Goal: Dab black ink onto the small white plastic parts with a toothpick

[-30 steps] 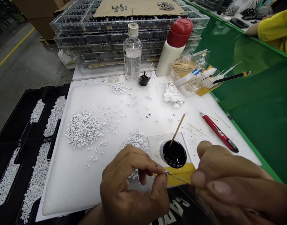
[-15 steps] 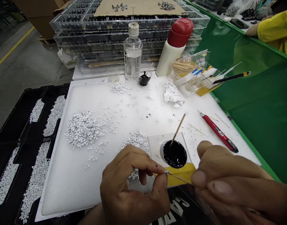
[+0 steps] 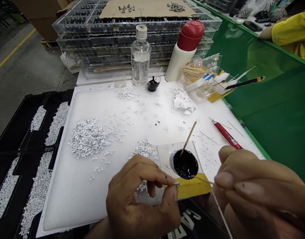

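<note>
Between the thumb and forefinger of my left hand (image 3: 144, 196) is a tiny white part (image 3: 177, 183) with a dark mark on it. My right hand (image 3: 257, 189) pinches a thin wooden toothpick (image 3: 204, 179), its tip at the near rim of a cup of black paint (image 3: 186, 164). A thicker wooden stick (image 3: 189, 137) stands tilted in the paint. The cup rests on a clear plate (image 3: 164, 151), with a yellow strip (image 3: 192, 187) in front, just beyond my left fingertips. A pile of small white parts (image 3: 146, 149) lies behind my left hand, partly hidden.
A larger pile of white parts (image 3: 87, 137) lies left on the white board (image 3: 67, 189). Behind stand a clear bottle (image 3: 140, 59), a red-capped flask (image 3: 183, 53) and a tool box (image 3: 199, 86). A red knife (image 3: 225, 134) lies right, by the green partition (image 3: 274, 109). A co-worker's yellow sleeve (image 3: 291, 31) shows beyond.
My right hand has moved right, drawing the toothpick's tip off the white part to the paint cup's rim. It now covers the knife's near end. My left hand has stayed put.
</note>
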`<state>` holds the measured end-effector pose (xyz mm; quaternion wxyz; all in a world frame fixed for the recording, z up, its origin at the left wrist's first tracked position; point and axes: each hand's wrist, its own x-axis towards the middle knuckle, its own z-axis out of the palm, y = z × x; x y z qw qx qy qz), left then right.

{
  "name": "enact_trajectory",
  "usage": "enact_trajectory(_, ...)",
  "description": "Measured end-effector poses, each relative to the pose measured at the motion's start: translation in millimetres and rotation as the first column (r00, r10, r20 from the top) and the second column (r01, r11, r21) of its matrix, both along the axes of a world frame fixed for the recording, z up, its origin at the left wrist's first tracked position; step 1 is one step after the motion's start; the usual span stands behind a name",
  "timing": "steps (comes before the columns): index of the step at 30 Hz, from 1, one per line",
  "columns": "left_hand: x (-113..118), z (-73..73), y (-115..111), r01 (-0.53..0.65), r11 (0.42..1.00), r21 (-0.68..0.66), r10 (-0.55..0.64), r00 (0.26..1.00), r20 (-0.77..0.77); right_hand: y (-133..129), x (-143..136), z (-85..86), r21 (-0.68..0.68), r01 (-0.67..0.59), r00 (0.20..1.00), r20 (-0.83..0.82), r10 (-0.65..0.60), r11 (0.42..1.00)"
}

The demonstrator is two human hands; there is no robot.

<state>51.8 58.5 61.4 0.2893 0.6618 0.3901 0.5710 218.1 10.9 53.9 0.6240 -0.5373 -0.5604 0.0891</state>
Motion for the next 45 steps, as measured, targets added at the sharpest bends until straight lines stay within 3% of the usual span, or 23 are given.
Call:
enact_trajectory(2, -1, -0.1, -1, 0.0, 1.0, 0.005, 0.0, 1.0, -0.006, -2, 7, 1.1, -0.093, -0.055, 0.995, 0.076, 0.062, 0.994)
enact_trajectory(4, -1, 0.3, -1, 0.003, 1.0, 0.009, -0.002, 1.0, -0.016, -2, 18, 3.5, -0.204, -0.188, 0.967, 0.135, 0.218, 0.961)
enact_trajectory(6, -1, 1.0, 0, 0.006, 1.0, 0.007, -0.006, 1.0, -0.025, 1, 28, 6.3, -0.192, -0.273, 0.939, 0.158, 0.305, 0.943)
enact_trajectory(9, 0, 2.1, 1, 0.006, 1.0, 0.015, -0.006, 1.0, -0.028, 8, 29, 9.6, -0.06, -0.276, 0.951, 0.131, 0.281, 0.959)
enact_trajectory(12, 2, 2.9, 1, -0.005, 1.0, 0.017, 0.006, 1.0, -0.025, 12, 18, 11.4, -0.021, -0.221, 0.973, 0.061, 0.222, 0.975)
enact_trajectory(18, 1, 2.1, 0, 0.002, 1.0, 0.01, -0.001, 1.0, -0.021, 7, 1, 12.4, -0.023, -0.229, 0.972, 0.04, 0.23, 0.973)
enact_trajectory(34, 1, 1.3, 0, 0.002, 1.0, 0.013, -0.002, 1.0, 0.012, 5, 3, 11.3, -0.023, -0.24, 0.971, 0.012, 0.24, 0.97)
enact_trajectory(41, -2, 1.3, 0, 0.016, 1.0, 0.002, -0.016, 1.0, 0.008, 2, 11, 2.7, -0.087, -0.197, 0.963, 0.169, 0.21, 0.976)
enact_trajectory(45, -1, 0.1, -1, 0.012, 1.0, 0.009, -0.012, 1.0, 0.014, 2, 7, 3.8, -0.043, -0.225, 0.97, 0.079, 0.228, 0.973)
